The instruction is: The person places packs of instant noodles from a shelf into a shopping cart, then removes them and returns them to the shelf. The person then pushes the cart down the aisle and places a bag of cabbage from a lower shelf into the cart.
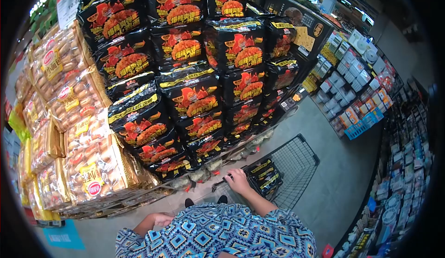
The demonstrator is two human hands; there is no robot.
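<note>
My right hand (pixel 237 181) is closed over the handle of a wire shopping cart (pixel 299 158) to my right. Inside the cart lies a black multi-pack of noodles (pixel 265 177) with yellow lettering. My left hand (pixel 162 219) hangs in front of my body, its fingers loosely curled, with nothing visible in it. Ahead of me rises a tall stack of black noodle packs (pixel 185 98) with red and yellow print. Beside it on the left are clear and gold bags of small bread rolls (pixel 90 165), nearest to my left hand.
A price sign (pixel 68 3) stands above the bread bags. Across the aisle to the right is a shelf of packaged goods (pixel 352 72) with a blue basket (pixel 364 124). More stocked shelves (pixel 405 179) curve along the right edge. Grey floor (pixel 333 179) shows around the cart.
</note>
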